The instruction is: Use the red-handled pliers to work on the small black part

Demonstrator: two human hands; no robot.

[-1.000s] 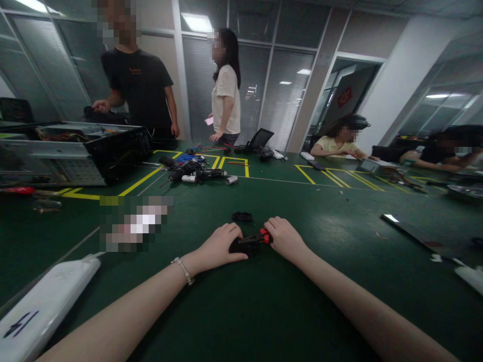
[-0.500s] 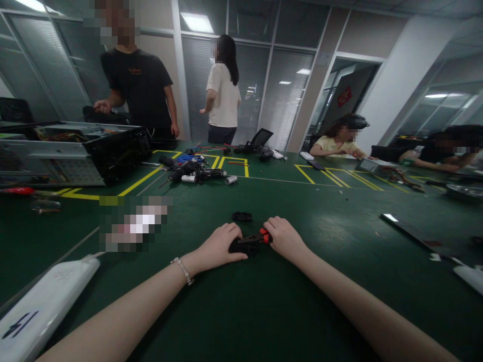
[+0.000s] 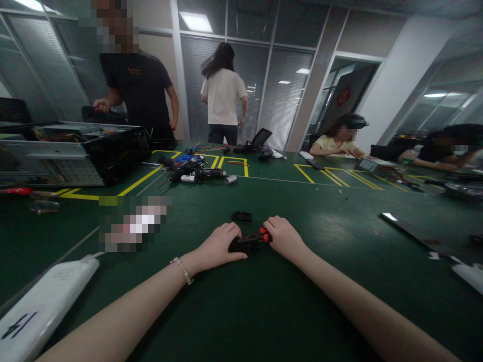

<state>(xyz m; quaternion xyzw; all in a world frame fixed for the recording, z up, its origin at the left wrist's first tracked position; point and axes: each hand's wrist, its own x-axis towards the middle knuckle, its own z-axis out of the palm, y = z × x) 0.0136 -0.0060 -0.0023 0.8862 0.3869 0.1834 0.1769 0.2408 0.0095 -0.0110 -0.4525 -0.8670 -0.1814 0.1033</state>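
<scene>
My left hand is closed around a small black part low over the green table, thumb at its near side and fingers at the far side. Red-handled pliers are gripped in my right hand. Their dark jaws point left and lie over the black part; whether they clamp it I cannot tell. Just beyond my hands another black piece rests on the table. Its exact kind is too dark to make out.
An open computer case stands at the far left. A pile of tools and cables lies at the back. A white power bank is at the near left, a dark flat bar at the right. Several people are around the table.
Both my hands and the pliers have hardly moved. At the back, the person in the white shirt has turned away from the table.
</scene>
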